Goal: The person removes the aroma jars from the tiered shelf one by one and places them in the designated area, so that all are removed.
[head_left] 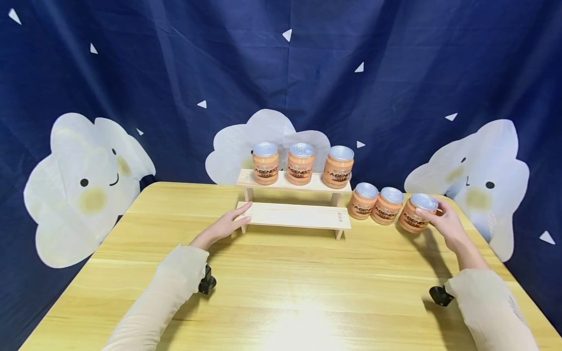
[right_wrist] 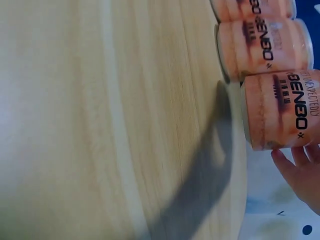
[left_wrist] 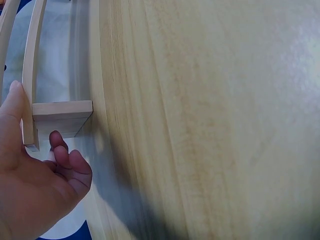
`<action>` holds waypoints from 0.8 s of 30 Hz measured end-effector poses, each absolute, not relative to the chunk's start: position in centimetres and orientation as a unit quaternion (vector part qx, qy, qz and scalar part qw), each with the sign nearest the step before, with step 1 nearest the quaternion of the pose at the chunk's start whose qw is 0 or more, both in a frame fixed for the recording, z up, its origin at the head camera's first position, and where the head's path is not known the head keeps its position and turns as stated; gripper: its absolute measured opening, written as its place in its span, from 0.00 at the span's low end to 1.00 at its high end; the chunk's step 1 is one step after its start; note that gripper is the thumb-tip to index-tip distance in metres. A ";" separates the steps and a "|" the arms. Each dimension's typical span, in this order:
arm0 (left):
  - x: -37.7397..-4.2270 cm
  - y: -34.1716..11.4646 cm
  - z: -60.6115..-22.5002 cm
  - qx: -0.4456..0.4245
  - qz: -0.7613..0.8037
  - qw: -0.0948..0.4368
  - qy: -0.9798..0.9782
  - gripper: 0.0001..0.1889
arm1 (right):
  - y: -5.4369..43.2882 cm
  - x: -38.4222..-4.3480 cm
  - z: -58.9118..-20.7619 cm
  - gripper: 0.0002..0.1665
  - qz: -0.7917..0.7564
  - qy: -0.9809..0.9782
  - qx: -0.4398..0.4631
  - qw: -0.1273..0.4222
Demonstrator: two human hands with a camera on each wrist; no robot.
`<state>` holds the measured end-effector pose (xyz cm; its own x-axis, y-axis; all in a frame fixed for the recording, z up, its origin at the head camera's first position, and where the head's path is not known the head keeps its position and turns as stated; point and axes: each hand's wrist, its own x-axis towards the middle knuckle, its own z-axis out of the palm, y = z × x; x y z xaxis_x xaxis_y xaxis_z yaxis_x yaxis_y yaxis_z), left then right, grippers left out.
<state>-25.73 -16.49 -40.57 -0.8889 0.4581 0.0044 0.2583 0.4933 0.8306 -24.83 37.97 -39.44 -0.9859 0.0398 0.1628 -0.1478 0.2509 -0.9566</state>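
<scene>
In the head view, my right hand (head_left: 448, 222) grips the rightmost orange can (head_left: 412, 218) by its right side, thumb at the lid's front edge. The same can (right_wrist: 282, 110) leans slightly in the right wrist view; whether its base touches the table cannot be told. Two matching cans, a middle one (head_left: 386, 207) and a left one (head_left: 362, 202), stand close together beside it. My left hand (head_left: 226, 224) holds the left end of the two-step wooden shelf's lower board (head_left: 294, 214). In the left wrist view, that hand's (left_wrist: 40, 185) fingers curl near the shelf leg (left_wrist: 62, 115).
Along the upper board (head_left: 281, 183) stand three more cans: left (head_left: 266, 165), centre (head_left: 300, 165) and right (head_left: 338, 168). The wooden table (head_left: 281, 273) ends behind the shelf at a dark blue curtain (head_left: 246, 58) with clouds. Black wrist cameras hang below both sleeves.
</scene>
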 end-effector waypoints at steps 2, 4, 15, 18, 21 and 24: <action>-26.2 -16.7 -41.3 0.210 0.456 0.108 0.858 0.28 | 38.1 -25.2 -39.6 0.20 0.611 -0.788 0.034 0.068; -26.7 -17.0 -42.1 0.208 0.455 0.108 0.859 0.29 | 38.2 -25.5 -39.7 0.20 0.619 -0.783 0.036 0.057; -27.3 -17.1 -42.6 0.208 0.454 0.111 0.859 0.30 | 39.0 -26.3 -40.5 0.21 0.652 -0.757 0.044 0.013; -27.2 -17.1 -42.6 0.206 0.457 0.113 0.858 0.30 | 39.1 -26.5 -40.5 0.24 0.648 -0.760 0.047 0.006; -27.3 -17.2 -42.6 0.202 0.456 0.115 0.859 0.30 | 39.0 -26.7 -40.1 0.37 0.607 -0.793 0.044 0.012; -27.3 -17.3 -42.7 0.202 0.456 0.115 0.859 0.30 | 38.6 -26.8 -39.2 0.45 0.566 -0.822 0.040 0.046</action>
<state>-27.26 -17.29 -42.75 -0.8922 0.4514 -0.0142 0.2411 0.5026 0.8302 -26.81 38.57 -39.22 -0.9926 -0.0126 0.1210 -0.1175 0.3573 -0.9266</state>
